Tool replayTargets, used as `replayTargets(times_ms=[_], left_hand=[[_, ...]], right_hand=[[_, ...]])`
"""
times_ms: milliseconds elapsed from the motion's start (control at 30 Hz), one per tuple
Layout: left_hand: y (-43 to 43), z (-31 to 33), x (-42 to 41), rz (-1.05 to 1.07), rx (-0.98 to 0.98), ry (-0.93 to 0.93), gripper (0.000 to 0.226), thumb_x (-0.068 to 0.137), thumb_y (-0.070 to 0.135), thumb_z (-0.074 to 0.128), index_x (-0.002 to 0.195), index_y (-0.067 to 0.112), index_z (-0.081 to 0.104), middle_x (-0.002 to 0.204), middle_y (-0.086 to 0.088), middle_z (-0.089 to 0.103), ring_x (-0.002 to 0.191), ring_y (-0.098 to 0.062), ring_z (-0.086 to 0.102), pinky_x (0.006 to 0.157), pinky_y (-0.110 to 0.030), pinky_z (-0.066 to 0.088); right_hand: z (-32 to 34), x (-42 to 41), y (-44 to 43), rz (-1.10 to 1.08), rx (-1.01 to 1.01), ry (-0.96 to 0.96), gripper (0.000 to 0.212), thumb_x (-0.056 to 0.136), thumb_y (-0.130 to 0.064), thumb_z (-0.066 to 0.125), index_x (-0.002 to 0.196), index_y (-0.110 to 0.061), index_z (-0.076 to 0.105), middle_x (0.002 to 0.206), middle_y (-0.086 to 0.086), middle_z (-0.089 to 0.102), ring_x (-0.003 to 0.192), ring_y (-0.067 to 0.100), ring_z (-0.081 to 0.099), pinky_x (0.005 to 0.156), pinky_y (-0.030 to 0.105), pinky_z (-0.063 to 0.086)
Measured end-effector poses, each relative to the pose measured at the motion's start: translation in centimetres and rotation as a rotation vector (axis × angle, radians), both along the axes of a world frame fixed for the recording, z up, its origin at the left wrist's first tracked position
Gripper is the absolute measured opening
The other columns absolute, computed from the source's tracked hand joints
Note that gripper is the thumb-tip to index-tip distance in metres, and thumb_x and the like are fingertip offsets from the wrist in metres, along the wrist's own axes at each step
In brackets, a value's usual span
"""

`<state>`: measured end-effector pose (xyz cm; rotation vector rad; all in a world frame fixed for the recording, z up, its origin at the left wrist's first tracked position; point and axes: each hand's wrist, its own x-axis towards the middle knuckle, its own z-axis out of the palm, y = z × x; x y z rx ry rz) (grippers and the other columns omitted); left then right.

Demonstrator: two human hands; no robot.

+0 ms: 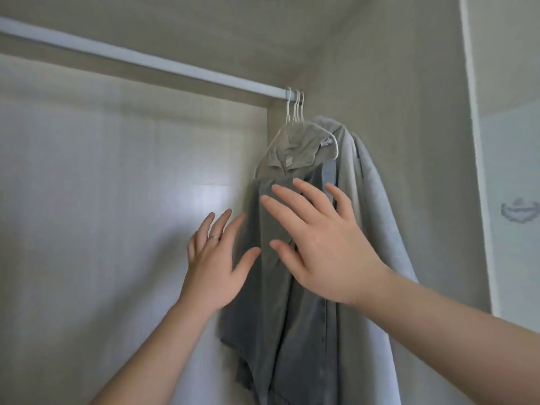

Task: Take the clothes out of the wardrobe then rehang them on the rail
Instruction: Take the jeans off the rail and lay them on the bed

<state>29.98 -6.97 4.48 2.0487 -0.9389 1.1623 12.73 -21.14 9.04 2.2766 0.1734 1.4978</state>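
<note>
Two bare forearms reach up from the bottom edge. The right hand (327, 252) is spread wide with straight fingers and holds nothing. The left hand (213, 267), lower and to its left, is also wide open and empty, with a ring (214, 237) on one finger.

Directly behind the right palm hangs a dark grey shirt (271, 331); whether the palm touches the cloth cannot be told. The left hand's thumb and forefinger reach the shirt's left edge. Behind the shirt, beyond the right hand's little finger, a light grey garment (377, 214) hangs against the side wall (409, 83).

Above the right fingertips, three white hangers (295, 108) hook close together over the far right end of the rail (140, 58). The rail runs up and away to the left, high over the left hand. The pale back wall (87, 200) lies beyond both hands.
</note>
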Motion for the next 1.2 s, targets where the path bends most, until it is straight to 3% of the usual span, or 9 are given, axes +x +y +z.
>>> replayTargets(times_ms=[167, 300, 467, 600, 700, 800, 967, 1100, 1200], left_hand=[[-3.2, 6.8, 5.7, -0.084, 0.021, -0.038, 0.076, 0.085, 0.075, 0.021, 0.152, 0.039, 0.025, 0.163, 0.010, 0.019, 0.152, -0.015, 0.002, 0.120, -0.041, 0.011], [-7.0, 11.9, 9.9, -0.142, 0.042, 0.017, 0.067, 0.095, 0.064, 0.034, 0.155, 0.036, 0.020, 0.163, 0.008, 0.018, 0.151, -0.017, 0.005, 0.119, -0.042, 0.014], [-11.6, 17.7, 14.8, -0.168, 0.019, 0.075, 0.065, 0.097, 0.059, 0.040, 0.154, 0.032, 0.023, 0.160, 0.004, 0.029, 0.147, -0.024, 0.018, 0.115, -0.045, 0.027], [-14.5, 20.5, 16.5, -0.159, 0.020, 0.035, 0.058, 0.102, 0.048, 0.036, 0.154, 0.027, 0.022, 0.157, -0.004, 0.035, 0.145, -0.025, 0.023, 0.112, -0.044, 0.029], [-16.0, 22.2, 17.7, -0.171, 0.027, 0.024, 0.053, 0.103, 0.042, 0.034, 0.153, 0.025, 0.025, 0.153, -0.008, 0.040, 0.143, -0.026, 0.026, 0.111, -0.044, 0.031], [-17.1, 23.7, 18.5, -0.224, -0.004, 0.043, 0.049, 0.105, 0.040, 0.033, 0.150, 0.023, 0.030, 0.148, -0.011, 0.046, 0.139, -0.030, 0.032, 0.109, -0.043, 0.034], [-18.2, 25.0, 19.7, -0.232, -0.107, -0.026, 0.029, 0.105, 0.034, 0.033, 0.121, 0.021, 0.053, 0.127, -0.010, 0.058, 0.118, -0.034, 0.049, 0.092, -0.043, 0.040], [-18.4, 25.7, 20.6, -0.252, -0.206, -0.048, 0.023, 0.104, 0.026, 0.036, 0.094, 0.019, 0.055, 0.109, -0.013, 0.064, 0.100, -0.036, 0.055, 0.076, -0.039, 0.035], [-18.2, 26.7, 21.1, -0.260, -0.290, -0.071, 0.020, 0.101, 0.019, 0.039, 0.093, 0.017, 0.058, 0.101, -0.013, 0.065, 0.093, -0.037, 0.057, 0.074, -0.039, 0.041]], right_hand=[[6.0, 2.5, -1.5, -0.143, -0.022, -0.078, 0.052, 0.090, -0.045, 0.046, 0.138, -0.024, 0.049, 0.143, -0.004, 0.049, 0.136, 0.026, 0.040, 0.109, 0.054, 0.029], [10.2, 4.2, -3.2, -0.282, -0.032, -0.133, 0.050, 0.087, -0.045, 0.044, 0.132, -0.025, 0.053, 0.134, -0.004, 0.056, 0.128, 0.025, 0.049, 0.098, 0.047, 0.040], [15.0, 6.1, -5.2, -0.558, -0.015, -0.086, 0.054, 0.085, -0.041, 0.025, 0.130, -0.024, 0.051, 0.133, -0.003, 0.054, 0.121, 0.027, 0.049, 0.091, 0.042, 0.041], [17.7, 7.2, -6.4, -0.746, -0.022, -0.042, 0.034, 0.091, -0.029, 0.048, 0.125, -0.021, 0.048, 0.125, -0.001, 0.052, 0.113, 0.027, 0.049, 0.080, 0.036, 0.036], [19.2, 8.2, -6.2, -0.810, -0.018, 0.015, 0.026, 0.091, -0.013, 0.048, 0.116, -0.017, 0.050, 0.119, 0.003, 0.052, 0.111, 0.028, 0.052, 0.075, 0.032, 0.030], [20.4, 9.1, -6.0, -0.801, 0.054, 0.018, 0.023, 0.092, -0.002, 0.045, 0.110, -0.012, 0.055, 0.114, 0.008, 0.054, 0.106, 0.033, 0.059, 0.071, 0.034, 0.035], [21.0, 10.5, -6.0, -0.829, 0.115, -0.049, 0.023, 0.091, -0.001, 0.045, 0.108, -0.013, 0.056, 0.109, 0.009, 0.060, 0.100, 0.035, 0.063, 0.066, 0.036, 0.038], [21.2, 10.8, -6.4, -0.809, 0.107, -0.090, 0.012, 0.091, -0.006, 0.045, 0.095, -0.017, 0.047, 0.105, 0.008, 0.061, 0.094, 0.035, 0.063, 0.064, 0.035, 0.035], [21.5, 10.8, -7.0, -0.774, 0.090, -0.119, 0.009, 0.090, -0.009, 0.045, 0.091, -0.015, 0.039, 0.101, 0.010, 0.060, 0.089, 0.036, 0.063, 0.062, 0.035, 0.034]])
